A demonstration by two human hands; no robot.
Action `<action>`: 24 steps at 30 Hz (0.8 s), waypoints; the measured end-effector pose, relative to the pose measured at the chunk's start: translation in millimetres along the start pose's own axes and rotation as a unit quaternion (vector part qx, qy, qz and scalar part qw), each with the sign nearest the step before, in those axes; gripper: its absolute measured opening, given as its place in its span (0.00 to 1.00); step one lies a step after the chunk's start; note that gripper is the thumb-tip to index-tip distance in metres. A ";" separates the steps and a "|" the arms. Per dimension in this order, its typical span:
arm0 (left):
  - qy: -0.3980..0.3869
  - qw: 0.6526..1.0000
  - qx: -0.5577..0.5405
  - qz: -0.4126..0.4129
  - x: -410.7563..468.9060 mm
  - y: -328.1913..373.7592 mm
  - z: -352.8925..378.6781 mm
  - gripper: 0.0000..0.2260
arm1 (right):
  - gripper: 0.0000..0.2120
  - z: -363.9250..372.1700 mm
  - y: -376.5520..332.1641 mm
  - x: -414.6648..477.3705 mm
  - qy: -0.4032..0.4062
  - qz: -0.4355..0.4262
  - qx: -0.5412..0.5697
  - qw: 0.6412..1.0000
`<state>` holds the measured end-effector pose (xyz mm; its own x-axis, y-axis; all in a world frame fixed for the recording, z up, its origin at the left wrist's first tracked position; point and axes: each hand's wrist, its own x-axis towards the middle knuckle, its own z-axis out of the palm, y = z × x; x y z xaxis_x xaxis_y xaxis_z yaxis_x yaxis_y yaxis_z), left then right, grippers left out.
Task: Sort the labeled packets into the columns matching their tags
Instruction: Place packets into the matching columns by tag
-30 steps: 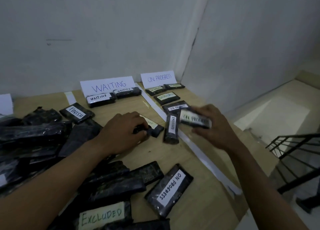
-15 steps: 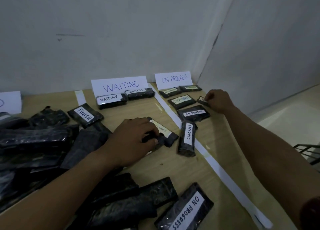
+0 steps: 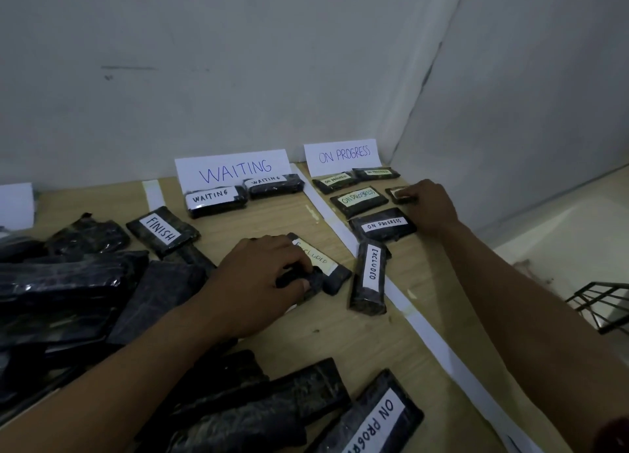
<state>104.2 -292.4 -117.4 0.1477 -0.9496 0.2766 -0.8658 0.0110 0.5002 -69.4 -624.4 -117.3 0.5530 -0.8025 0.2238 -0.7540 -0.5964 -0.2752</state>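
My right hand (image 3: 428,204) holds a black packet (image 3: 395,193) down on the table in the ON PROGRESS column, below its sign (image 3: 343,156); its label is mostly hidden under my fingers. Several ON PROGRESS packets (image 3: 383,226) lie in that column. My left hand (image 3: 262,275) grips a dark packet (image 3: 315,280) in the middle of the table, beside a packet tagged EXCLUDED (image 3: 323,262). A second EXCLUDED packet (image 3: 370,277) lies across the white paper strip (image 3: 425,326). Two WAITING packets (image 3: 216,199) sit under the WAITING sign (image 3: 235,171).
A heap of unsorted black packets (image 3: 64,282) fills the left side, with a FINISH packet (image 3: 162,231) at its edge. Another ON PROGRESS packet (image 3: 371,418) lies near the front. Walls close the back and right. A black railing (image 3: 602,302) stands beyond the table's right edge.
My right hand carried the packet from mid-table to the far right of the ON PROGRESS column and has set it down there. My left hand stayed on its dark packet.
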 end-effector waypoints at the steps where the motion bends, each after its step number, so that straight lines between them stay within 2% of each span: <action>1: 0.003 1.000 0.000 -0.001 1.1 1.0 -0.9 0.11 | 0.14 -1.7 -1.5 -1.1 0.004 -0.023 -0.001 1.000; 3: 0.005 1.000 -0.001 0.001 2.6 2.2 -1.5 0.11 | 0.15 -5.0 -4.3 -4.8 0.012 -0.048 0.005 0.999; 6: 0.007 1.000 -0.004 0.002 2.1 1.9 -1.4 0.12 | 0.20 -5.5 -7.5 -8.7 0.003 -0.033 0.021 0.999; 9: 0.004 1.000 -0.002 0.000 2.2 3.0 -1.9 0.12 | 0.17 -7.1 -8.4 -4.0 -0.010 -0.014 0.031 0.999; 24: 0.005 1.000 0.000 0.005 2.1 1.1 -2.1 0.11 | 0.14 -9.3 -20.0 -9.2 -0.011 -0.038 0.041 0.998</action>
<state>104.5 -293.7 -114.6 0.1445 -0.9459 0.2904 -0.8668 0.0206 0.4982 -62.7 -604.9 -105.2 0.6150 -0.7551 0.2272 -0.6791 -0.6536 -0.3341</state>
